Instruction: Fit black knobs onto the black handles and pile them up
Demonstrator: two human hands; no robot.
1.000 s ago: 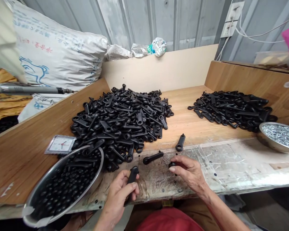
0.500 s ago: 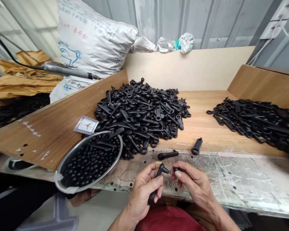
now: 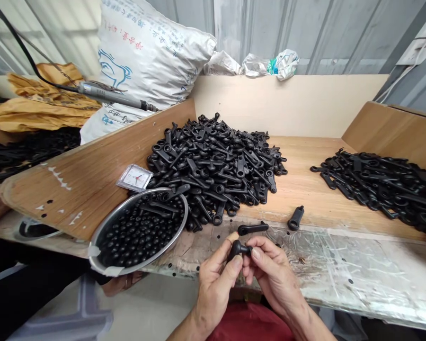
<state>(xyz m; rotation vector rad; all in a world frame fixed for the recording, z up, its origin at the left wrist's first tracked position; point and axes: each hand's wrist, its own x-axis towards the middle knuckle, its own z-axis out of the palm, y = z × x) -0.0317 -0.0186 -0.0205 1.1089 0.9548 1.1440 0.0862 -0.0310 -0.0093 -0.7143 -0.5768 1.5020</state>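
Observation:
In front of my body, my left hand (image 3: pixel 218 277) is closed around a black crank handle (image 3: pixel 236 247), its peg pointing right. My right hand (image 3: pixel 271 272) pinches a small black knob (image 3: pixel 249 250) against the end of that peg; the fingertips partly hide it. Just beyond my hands, one loose black crank handle (image 3: pixel 252 228) lies on the bench. Another crank handle (image 3: pixel 296 218) lies farther right. To the left, a metal bowl (image 3: pixel 183 222) holds many round black knobs (image 3: pixel 138 237), with a few crank handles lying on top.
A large heap of black crank handles (image 3: pixel 216 166) fills the middle of the wooden tray, and a second pile (image 3: pixel 386 184) lies right. A small clock (image 3: pixel 135 178) stands by the bowl. Behind are a power screwdriver (image 3: pixel 117 98) and a white sack (image 3: pixel 152 52). Another person's hand shows far left.
My right hand has moved left, bringing the knob from beside the peg onto its end. My left hand has tilted the crank handle. The view has shifted slightly.

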